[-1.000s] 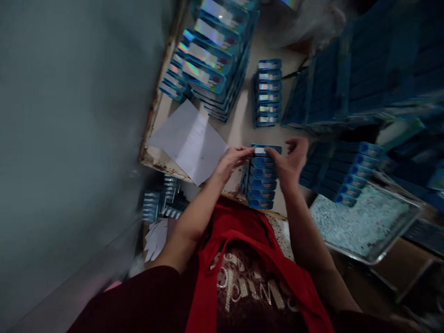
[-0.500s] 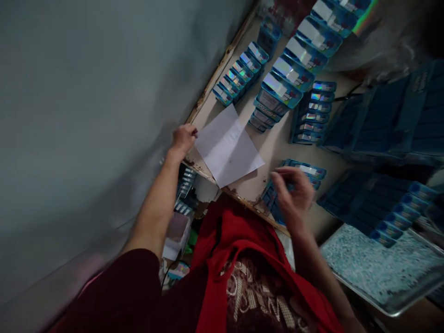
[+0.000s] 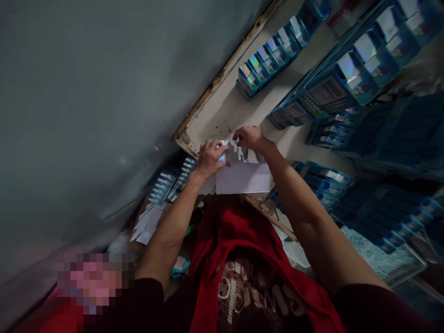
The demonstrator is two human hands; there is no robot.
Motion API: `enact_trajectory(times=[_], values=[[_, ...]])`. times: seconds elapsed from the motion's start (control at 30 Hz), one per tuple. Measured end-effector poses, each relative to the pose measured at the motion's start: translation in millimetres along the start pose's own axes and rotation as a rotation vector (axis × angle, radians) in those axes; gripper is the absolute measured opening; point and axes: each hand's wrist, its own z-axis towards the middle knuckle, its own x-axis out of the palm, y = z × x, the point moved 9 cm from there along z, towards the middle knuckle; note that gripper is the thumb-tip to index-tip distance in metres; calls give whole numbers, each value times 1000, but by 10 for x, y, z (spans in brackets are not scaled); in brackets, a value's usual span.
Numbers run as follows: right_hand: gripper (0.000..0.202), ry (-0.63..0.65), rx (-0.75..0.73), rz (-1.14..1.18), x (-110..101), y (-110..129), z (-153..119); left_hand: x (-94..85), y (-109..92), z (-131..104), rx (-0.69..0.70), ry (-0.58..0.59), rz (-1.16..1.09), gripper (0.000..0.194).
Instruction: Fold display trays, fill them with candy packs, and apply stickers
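Note:
A white sheet of paper [image 3: 243, 179] lies at the table's near edge, in front of my body. My left hand [image 3: 210, 158] is at its upper left, thumb and fingers curled around a small shiny piece with a rainbow glint [image 3: 222, 157]. Just to the right, my right hand [image 3: 250, 138] is over the far part of the sheet, fingers bent down and pressed together; whatever may be between them is too small to make out. Dark shadows of the fingers fall on the paper.
Rows of blue packs [image 3: 267, 58] stand on the white table [image 3: 217, 111], with larger blue stacks [image 3: 350, 78] to the right. A grey wall [image 3: 104, 101] borders the left. Papers [image 3: 149, 224] lie lower left; a metal tray [image 3: 412, 268] sits lower right.
Both hands have come together over the paper, my right hand moving left from beside the blue packs. The paper sits nearer my body, turned. My left hand now has a shiny piece. The view has shifted.

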Motion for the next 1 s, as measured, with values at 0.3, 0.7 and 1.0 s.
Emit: enact_trajectory(times=[0.3, 0.7, 1.0], values=[[23, -353, -74, 116, -116, 49, -320, 290, 488, 41, -486, -69, -836, 51], [55, -499, -60, 60, 576, 641, -775, 309, 300, -57, -641, -346, -775, 38], [43, -621, 133, 208, 160, 448, -1274, 13, 172, -31, -481, -313, -579, 41]])
